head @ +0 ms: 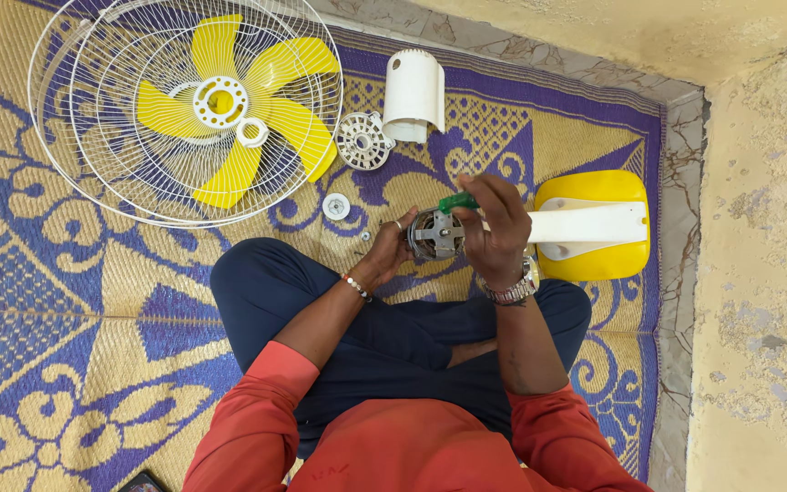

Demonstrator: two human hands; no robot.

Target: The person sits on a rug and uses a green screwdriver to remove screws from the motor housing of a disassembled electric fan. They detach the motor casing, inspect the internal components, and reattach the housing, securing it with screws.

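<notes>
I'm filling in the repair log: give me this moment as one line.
left hand: holds fan motor | right hand: green-handled screwdriver on motor | fan cage with yellow blades: on mat

Both hands raised over lap: left hand cupped, right hand fingers curled, gripping.

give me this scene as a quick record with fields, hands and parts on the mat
left hand: steadies the fan motor
right hand: grips a green-handled screwdriver at the motor
fan guard: on the mat, yellow blades inside
white cover: upper mat
yellow base: right of hands
mat: purple and tan
</notes>
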